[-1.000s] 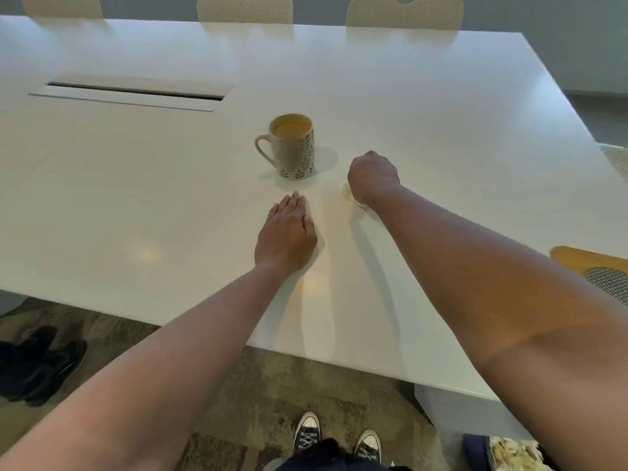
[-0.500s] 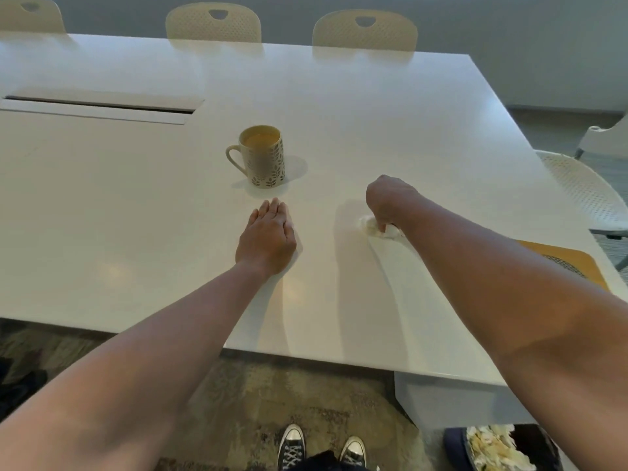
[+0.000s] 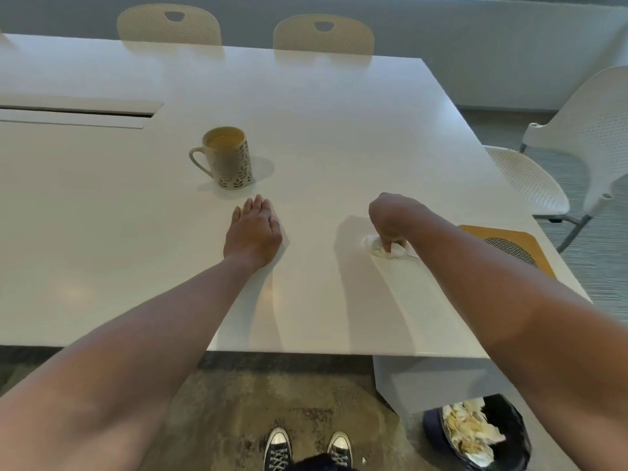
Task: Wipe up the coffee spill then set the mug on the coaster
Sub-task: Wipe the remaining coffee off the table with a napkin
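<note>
Worktop (image 3: 339,137), white and glossy: we note broad bare surface around both hands. Right hand (image 3: 394,217) curls over a crumpled white tissue (image 3: 382,248), pressing it down near the right edge. Left hand (image 3: 253,231) rests flat, fingers together, just before the leaf-patterned ceramic mug (image 3: 226,158). Orange coaster (image 3: 509,243) sits at the right edge.

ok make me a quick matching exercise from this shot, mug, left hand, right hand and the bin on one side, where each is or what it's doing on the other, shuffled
Things
1. mug
2. left hand
3. right hand
4. bin

States or places
A. on the floor by the table base, holding crumpled paper
B. flat on the table, palm down
C. upright on the table, handle to the left, full of coffee
D. grips a white tissue against the table

Pairs: 1-C, 2-B, 3-D, 4-A
</note>
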Available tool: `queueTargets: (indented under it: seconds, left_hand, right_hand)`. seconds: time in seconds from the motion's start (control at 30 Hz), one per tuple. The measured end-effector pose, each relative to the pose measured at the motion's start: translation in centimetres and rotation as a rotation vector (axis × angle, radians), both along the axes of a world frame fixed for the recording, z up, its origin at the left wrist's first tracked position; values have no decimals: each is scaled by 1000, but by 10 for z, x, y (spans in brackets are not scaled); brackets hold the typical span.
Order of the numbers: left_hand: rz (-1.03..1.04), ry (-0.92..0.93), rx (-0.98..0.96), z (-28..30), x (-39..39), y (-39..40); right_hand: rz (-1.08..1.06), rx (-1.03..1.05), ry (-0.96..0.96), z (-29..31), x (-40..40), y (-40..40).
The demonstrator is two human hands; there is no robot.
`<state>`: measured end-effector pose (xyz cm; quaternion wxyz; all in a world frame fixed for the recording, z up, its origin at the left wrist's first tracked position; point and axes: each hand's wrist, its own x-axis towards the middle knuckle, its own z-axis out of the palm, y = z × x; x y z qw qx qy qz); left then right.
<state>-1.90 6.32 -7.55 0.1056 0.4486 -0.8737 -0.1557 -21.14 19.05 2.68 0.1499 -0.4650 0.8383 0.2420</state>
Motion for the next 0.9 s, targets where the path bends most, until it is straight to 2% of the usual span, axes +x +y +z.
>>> queueTargets:
  seconds: [0.47,0.63,0.7,0.9]
  left_hand:
    - [-132,13,20,2,-40,19]
    - [-143,-15,1,2,-43,18]
    - [-146,-20,-3,2,-43,18]
    - [-154,-24,-4,1,-42,18]
  right_hand:
    - [-91,20,-11,-1,8,41]
    - [-180,142,-251,4,9,57]
    - [-231,121,-357,4,11,62]
    - [-318,-8,-431,-2,13,64]
